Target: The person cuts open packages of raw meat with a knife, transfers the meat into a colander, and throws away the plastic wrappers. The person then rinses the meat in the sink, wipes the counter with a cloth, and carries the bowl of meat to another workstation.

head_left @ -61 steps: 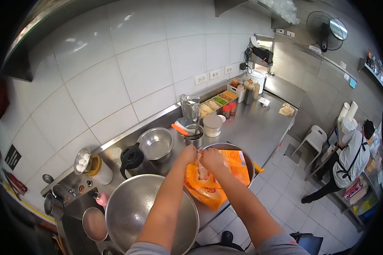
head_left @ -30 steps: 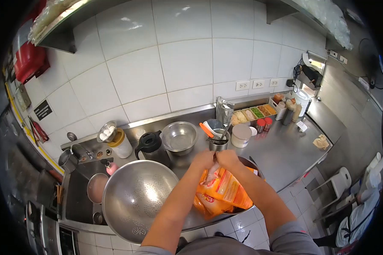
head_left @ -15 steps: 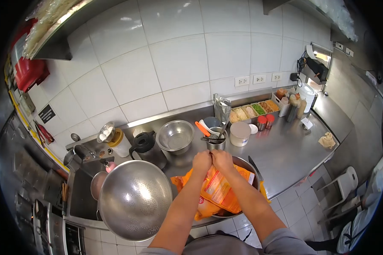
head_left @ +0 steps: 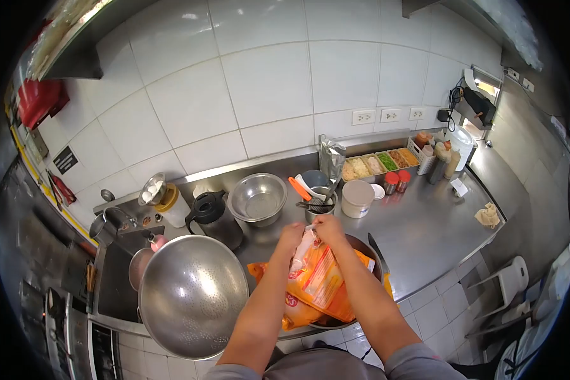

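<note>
My left hand (head_left: 291, 238) and my right hand (head_left: 329, 228) both grip the top edge of an orange plastic bag (head_left: 326, 278) with printed labels. Between the hands the bag's top gapes, and something pale pink shows there, perhaps raw meat. The bag rests over a wide metal bowl (head_left: 382, 273). More orange packaging (head_left: 296, 311) lies under it, partly hidden by my left arm. A knife (head_left: 377, 252) with a dark blade lies at the bowl's right side. To the left of my arms stands a large perforated metal colander (head_left: 193, 297).
Behind my hands are a steel bowl (head_left: 258, 197), a dark jug (head_left: 214, 218), a utensil container (head_left: 320, 212) and a white tub (head_left: 358, 198). Trays of chopped food (head_left: 380, 166) line the wall. The sink (head_left: 117, 278) is at the left.
My hands have moved slightly apart, and the bag's top edge has parted between them, uncovering pale pink contents. The view has shifted a little.
</note>
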